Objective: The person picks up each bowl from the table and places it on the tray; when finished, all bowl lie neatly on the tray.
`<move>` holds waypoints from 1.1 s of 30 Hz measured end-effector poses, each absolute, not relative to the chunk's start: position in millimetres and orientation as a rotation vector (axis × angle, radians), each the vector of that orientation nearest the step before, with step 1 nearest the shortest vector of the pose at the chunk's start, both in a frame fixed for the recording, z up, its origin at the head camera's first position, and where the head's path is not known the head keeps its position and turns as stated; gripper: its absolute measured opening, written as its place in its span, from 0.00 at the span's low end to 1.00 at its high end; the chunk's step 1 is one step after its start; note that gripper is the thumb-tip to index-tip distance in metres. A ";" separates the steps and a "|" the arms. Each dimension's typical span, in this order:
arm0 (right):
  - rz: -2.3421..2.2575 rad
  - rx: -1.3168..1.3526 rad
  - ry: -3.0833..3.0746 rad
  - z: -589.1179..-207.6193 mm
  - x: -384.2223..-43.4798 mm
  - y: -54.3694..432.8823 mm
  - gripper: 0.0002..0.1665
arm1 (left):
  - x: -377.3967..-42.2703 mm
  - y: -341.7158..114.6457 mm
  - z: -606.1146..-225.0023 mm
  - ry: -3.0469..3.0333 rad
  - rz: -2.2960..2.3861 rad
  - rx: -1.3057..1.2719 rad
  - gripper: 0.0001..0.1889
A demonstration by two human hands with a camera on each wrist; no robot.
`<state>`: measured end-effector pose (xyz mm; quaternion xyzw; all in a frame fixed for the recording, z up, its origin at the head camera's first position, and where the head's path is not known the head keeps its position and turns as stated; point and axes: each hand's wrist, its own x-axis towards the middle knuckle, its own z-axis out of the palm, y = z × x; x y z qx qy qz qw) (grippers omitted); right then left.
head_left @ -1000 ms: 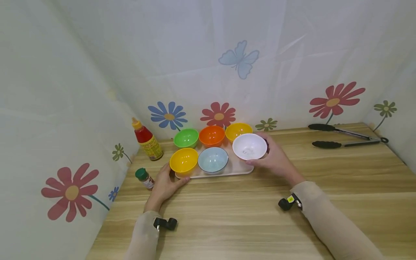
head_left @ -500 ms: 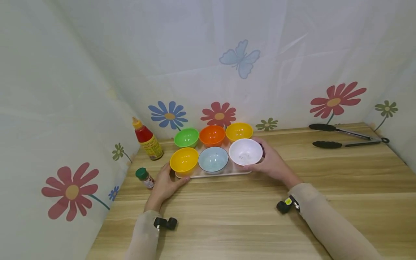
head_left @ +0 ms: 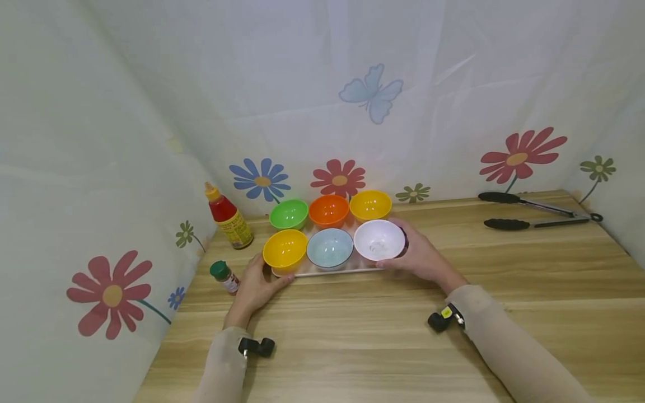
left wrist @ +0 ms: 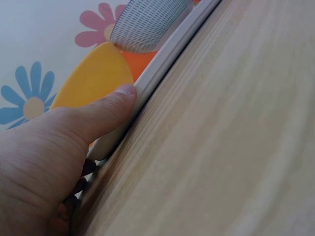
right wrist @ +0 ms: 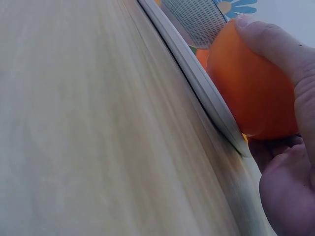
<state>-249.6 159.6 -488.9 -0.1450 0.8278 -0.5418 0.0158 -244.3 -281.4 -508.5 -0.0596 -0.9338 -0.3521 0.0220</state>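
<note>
My right hand grips a bowl, white inside and orange outside, with the thumb at its rim in the right wrist view. This bowl is at the front right of the white tray, beside a light blue bowl. At the tray's front left corner, my left hand holds the edge, its thumb along the front rim next to a yellow bowl; its other fingers are mostly hidden. Behind stand a green bowl, an orange bowl and another yellow bowl.
Left of the tray stand a red sauce bottle and a small green-capped jar, the jar close to my left hand. Black-tipped tongs lie at the far right of the wooden table. A flowered curtain rises behind.
My right hand has brought the white-and-orange bowl left and toward me, down into line with the front row. The left hand and the other bowls have stayed put.
</note>
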 end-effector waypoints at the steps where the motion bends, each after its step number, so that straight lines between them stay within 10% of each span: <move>1: -1.677 -0.455 2.574 -489.4 -249.7 159.7 0.70 | -244.3 -281.3 -508.6 -2.892 -1.092 -0.185 0.56; 33: -1.709 -0.487 2.535 -489.2 -249.2 167.3 0.71 | -246.4 -282.1 -503.3 -2.928 -1.167 -0.079 0.64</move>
